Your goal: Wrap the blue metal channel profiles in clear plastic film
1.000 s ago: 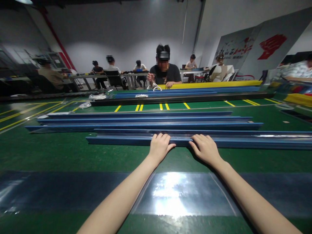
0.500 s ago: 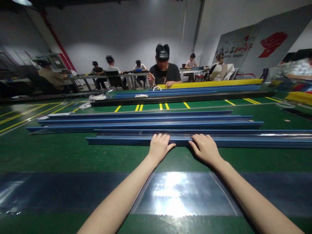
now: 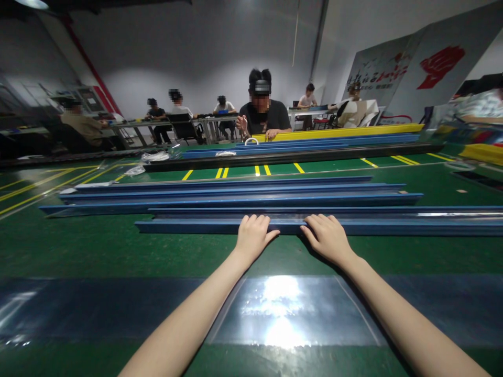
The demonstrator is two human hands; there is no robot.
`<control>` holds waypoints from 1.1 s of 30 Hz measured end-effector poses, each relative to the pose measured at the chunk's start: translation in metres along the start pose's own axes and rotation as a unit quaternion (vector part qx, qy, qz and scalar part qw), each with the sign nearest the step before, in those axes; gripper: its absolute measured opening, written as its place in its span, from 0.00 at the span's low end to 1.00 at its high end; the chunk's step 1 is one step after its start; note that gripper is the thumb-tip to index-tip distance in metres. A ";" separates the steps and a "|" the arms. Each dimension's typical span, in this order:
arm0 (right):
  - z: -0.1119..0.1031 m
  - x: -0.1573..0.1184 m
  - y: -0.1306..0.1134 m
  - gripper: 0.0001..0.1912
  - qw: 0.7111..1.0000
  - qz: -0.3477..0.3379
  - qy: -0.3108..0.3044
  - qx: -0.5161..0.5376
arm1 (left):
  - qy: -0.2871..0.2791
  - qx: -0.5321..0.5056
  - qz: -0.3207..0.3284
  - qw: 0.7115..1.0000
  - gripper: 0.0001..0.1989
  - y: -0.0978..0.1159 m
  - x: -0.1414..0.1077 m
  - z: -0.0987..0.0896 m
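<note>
A long blue channel (image 3: 188,226) lies across the green table in front of me, its open side up. My left hand (image 3: 252,238) is closed over the near wall of this channel, fingers bent over the top edge and thumb along the front face. A short way to the right, my right hand (image 3: 327,238) grips the same wall in the same way, its thumb pointing inward. The fingertips of both hands are hidden inside the channel. Beneath my forearms a wide strip of clear plastic film (image 3: 291,309) lies flat and shiny.
Several more blue channels (image 3: 220,198) lie just beyond. Farther back are a black channel (image 3: 283,157) and a yellow one (image 3: 338,134). A co-worker (image 3: 271,115) sits across the table, holding white cord-like material. Crumpled plastic (image 3: 155,156) lies at the back left.
Both hands and the blue channel appear slightly farther left in the view, along with the surroundings. The grip looks the same.
</note>
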State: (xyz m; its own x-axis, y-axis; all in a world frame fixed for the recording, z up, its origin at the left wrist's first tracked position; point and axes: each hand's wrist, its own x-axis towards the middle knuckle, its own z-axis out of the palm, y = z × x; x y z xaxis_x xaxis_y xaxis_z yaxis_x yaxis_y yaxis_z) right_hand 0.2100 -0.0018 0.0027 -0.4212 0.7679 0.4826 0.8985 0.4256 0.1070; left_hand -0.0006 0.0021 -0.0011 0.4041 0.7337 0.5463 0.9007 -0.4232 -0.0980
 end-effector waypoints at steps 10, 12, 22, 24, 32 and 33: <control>0.001 0.001 0.000 0.17 1.000 -0.002 0.002 -0.003 | -0.025 0.013 -0.003 1.000 0.17 0.001 0.000 -0.002; 0.001 0.001 0.000 0.17 1.000 -0.002 0.004 -0.004 | -0.021 0.016 -0.003 1.000 0.17 0.001 0.000 -0.002; 0.002 0.000 0.000 0.16 1.000 -0.001 0.007 -0.008 | -0.010 0.011 -0.020 1.000 0.18 0.001 0.000 -0.001; 0.002 0.000 0.001 0.16 1.000 -0.002 0.010 -0.008 | -0.010 0.012 -0.024 1.000 0.19 0.001 0.000 -0.001; 0.003 0.000 0.001 0.16 1.000 -0.003 0.011 -0.011 | -0.009 0.014 -0.029 0.999 0.18 0.001 0.000 -0.001; 0.003 0.000 0.001 0.16 1.000 -0.004 0.011 -0.011 | -0.009 0.014 -0.029 0.999 0.18 0.001 0.000 -0.001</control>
State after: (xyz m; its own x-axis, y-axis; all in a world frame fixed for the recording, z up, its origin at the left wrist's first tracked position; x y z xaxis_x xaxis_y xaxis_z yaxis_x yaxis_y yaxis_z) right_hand 0.2100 0.0001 0.0006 -0.4254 0.7545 0.4999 0.8979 0.4208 0.1290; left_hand 0.0003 0.0004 -0.0004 0.3544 0.7657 0.5368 0.9264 -0.3657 -0.0901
